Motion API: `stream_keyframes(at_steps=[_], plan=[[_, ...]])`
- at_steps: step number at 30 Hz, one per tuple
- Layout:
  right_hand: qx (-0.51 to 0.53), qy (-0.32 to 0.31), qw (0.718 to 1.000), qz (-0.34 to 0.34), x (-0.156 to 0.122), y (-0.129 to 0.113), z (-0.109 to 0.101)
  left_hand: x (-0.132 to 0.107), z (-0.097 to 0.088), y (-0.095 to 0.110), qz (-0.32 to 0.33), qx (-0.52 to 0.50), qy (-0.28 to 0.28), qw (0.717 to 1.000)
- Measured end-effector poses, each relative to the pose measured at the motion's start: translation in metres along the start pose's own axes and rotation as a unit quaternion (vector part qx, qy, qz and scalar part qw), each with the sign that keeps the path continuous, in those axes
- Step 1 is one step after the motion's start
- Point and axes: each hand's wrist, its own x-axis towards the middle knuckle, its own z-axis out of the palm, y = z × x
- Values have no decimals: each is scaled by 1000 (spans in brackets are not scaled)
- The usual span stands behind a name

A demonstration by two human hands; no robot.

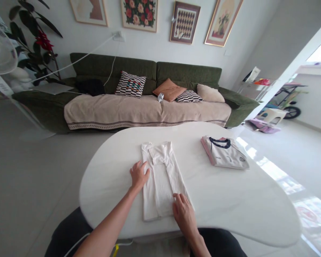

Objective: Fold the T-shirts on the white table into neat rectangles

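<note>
A white shirt (160, 182) lies on the white table, its sides turned inward into a long narrow shape with the neck end away from me. My left hand (139, 175) rests at its left edge, fingers spread, thumb and fingertips touching the fabric. Near the lower right edge, my right hand (184, 213) lies on the cloth with its fingers loosely bent and nothing visibly gripped. The underside of this hand is hidden.
On the right of the rounded table (219, 200) sits a stack of folded clothes (226, 153), a white dark-collared shirt on top of pink cloth. Beyond the table stands a green sofa (189, 73) with cushions. A fan (1, 48) is at far left.
</note>
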Motion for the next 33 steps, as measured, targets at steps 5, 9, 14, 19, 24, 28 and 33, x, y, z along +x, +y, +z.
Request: stream_keyframes(at_steps=[5, 9, 14, 19, 24, 28, 33], plan=[[9, 33, 999, 23, -4, 5, 4, 61, 7, 23, 38, -40, -17, 998], [12, 62, 998, 26, -2, 8, 10, 112, 27, 44, 70, -39, -80, 994], [42, 72, 996, 17, -3, 20, 23, 148, 39, 51, 78, -9, -170, 982], [79, 84, 993, 34, -4, 32, 40, 168, 37, 51, 91, 23, -230, 969], [91, 65, 993, 40, -2, 36, 46, 179, 36, 51, 86, 62, -242, 965], [89, 77, 992, 41, -2, 36, 44, 181, 37, 51, 66, 99, -250, 961], [82, 67, 994, 42, 0, 34, 42, 182, 44, 70, 71, 110, -219, 967]])
